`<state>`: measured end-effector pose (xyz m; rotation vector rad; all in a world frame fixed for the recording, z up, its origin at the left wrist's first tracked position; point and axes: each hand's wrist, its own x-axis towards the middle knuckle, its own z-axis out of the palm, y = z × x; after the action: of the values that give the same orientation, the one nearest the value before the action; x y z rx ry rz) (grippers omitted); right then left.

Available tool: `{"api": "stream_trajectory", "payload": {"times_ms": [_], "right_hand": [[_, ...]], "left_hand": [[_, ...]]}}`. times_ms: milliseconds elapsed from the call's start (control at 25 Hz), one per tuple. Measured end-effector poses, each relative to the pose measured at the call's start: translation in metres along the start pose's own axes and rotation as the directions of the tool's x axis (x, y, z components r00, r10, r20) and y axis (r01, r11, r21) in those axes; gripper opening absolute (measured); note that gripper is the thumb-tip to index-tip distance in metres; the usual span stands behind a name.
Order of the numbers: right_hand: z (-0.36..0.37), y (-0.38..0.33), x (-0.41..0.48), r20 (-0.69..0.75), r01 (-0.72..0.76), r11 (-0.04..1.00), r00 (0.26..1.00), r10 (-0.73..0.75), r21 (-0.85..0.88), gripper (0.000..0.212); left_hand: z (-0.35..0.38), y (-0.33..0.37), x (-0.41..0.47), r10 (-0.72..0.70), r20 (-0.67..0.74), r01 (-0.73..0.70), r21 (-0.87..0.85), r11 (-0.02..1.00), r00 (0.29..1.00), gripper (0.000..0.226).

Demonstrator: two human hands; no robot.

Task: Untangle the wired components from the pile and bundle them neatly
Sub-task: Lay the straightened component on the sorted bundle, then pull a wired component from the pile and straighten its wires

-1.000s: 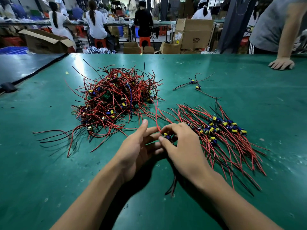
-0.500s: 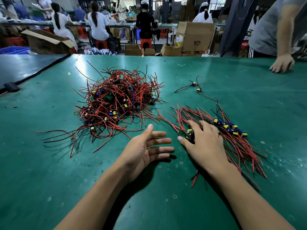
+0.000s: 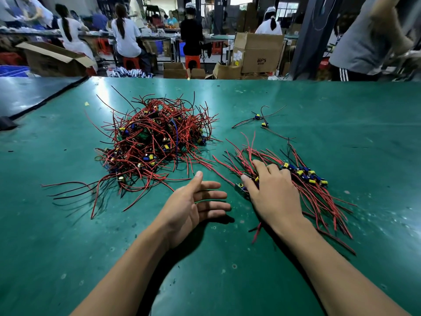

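A tangled pile of red and black wired components [image 3: 155, 142] lies on the green table, left of centre. To its right lies a sorted bundle [image 3: 303, 179] with wires roughly parallel and yellow-blue parts lined up. My right hand [image 3: 271, 192] lies flat on the near left end of that bundle, fingers spread over the wires and a small board. My left hand [image 3: 193, 201] hovers open, palm turned right, between pile and bundle, holding nothing. Two loose components [image 3: 260, 120] lie further back.
The green table [image 3: 68, 247] meets a darker table at the far left. Another person stands at the far right edge. Cardboard boxes [image 3: 257, 53] and seated workers fill the background beyond the table's far edge.
My hands came apart. The right hand carried a component right and laid it on the sorted bundle, where it now presses flat. The left hand opened and stayed in place.
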<state>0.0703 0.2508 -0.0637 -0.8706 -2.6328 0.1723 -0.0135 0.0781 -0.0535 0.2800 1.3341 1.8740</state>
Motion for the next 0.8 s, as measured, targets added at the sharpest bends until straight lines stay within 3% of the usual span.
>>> {"api": "stream_trajectory", "payload": {"times_ms": [360,440,560,800], "right_hand": [[-0.001,0.011,0.007,-0.040,0.023,0.999,0.999,-0.021,0.038,0.043],[-0.001,0.010,0.004,-0.028,-0.007,0.997,1.000,0.010,0.077,0.059],[0.000,0.007,0.000,0.104,-0.003,0.999,0.995,0.006,-0.036,0.092],[-0.002,0.005,0.003,0.048,0.105,0.991,0.993,-0.109,0.079,0.059]], "left_hand": [[0.000,0.000,0.002,-0.003,-0.011,0.003,0.000,1.000,1.000,0.050],[0.001,-0.001,0.002,-0.003,-0.010,0.003,-0.004,1.000,1.000,0.051],[0.000,-0.002,0.002,0.002,-0.011,-0.002,-0.010,1.000,1.000,0.052],[0.001,-0.002,0.002,0.001,-0.021,-0.001,-0.003,1.000,1.000,0.052]]}}
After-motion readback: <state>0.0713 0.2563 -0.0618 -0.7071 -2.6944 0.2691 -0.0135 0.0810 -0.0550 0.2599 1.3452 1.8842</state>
